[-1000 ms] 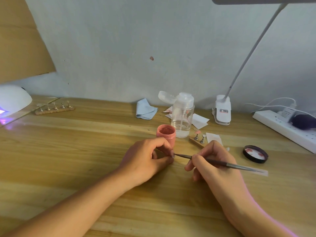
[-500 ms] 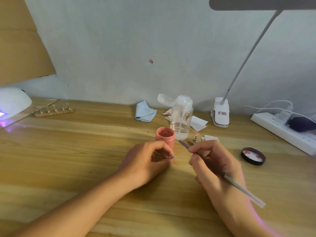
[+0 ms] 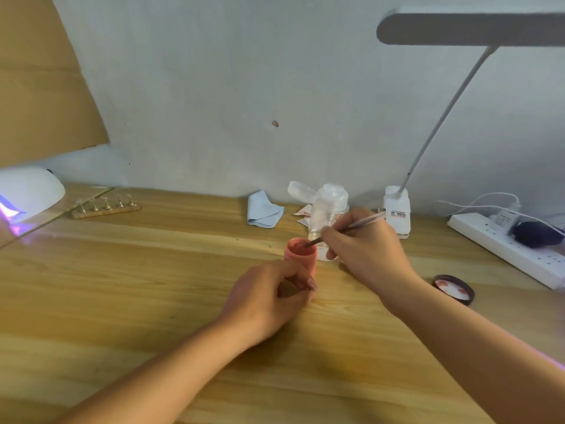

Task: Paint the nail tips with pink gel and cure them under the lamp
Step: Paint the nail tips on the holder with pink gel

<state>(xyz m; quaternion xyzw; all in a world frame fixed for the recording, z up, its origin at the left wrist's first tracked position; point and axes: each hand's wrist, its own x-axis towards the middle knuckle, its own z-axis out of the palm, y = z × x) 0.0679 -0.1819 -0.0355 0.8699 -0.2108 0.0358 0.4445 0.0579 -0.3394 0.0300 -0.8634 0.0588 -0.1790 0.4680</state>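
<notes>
An open pink gel jar (image 3: pixel 301 255) stands mid-table. My right hand (image 3: pixel 367 249) grips a thin brush (image 3: pixel 354 225), whose tip dips into the jar's mouth. Just in front of the jar, my left hand (image 3: pixel 272 298) rests on the wooden table (image 3: pixel 122 286). Its thumb and forefinger pinch something small, apparently a nail tip, mostly hidden by the fingers. A wooden stand with several nail tips (image 3: pixel 107 206) sits at the back left. Beside it, the white curing lamp (image 3: pixel 27 191) glows purple at the left edge.
A clear pump bottle (image 3: pixel 331 206) stands right behind the jar, with a blue cloth (image 3: pixel 263 209) to its left. A white desk lamp (image 3: pixel 397 209) reaches overhead. At the right lie a power strip (image 3: pixel 504 249) and the jar's black lid (image 3: pixel 454 287). Cardboard (image 3: pixel 46 71) leans at the left.
My right hand has lifted the brush away from my left fingertips, swung it forward and put its tip into the gel jar. My left hand has stayed put.
</notes>
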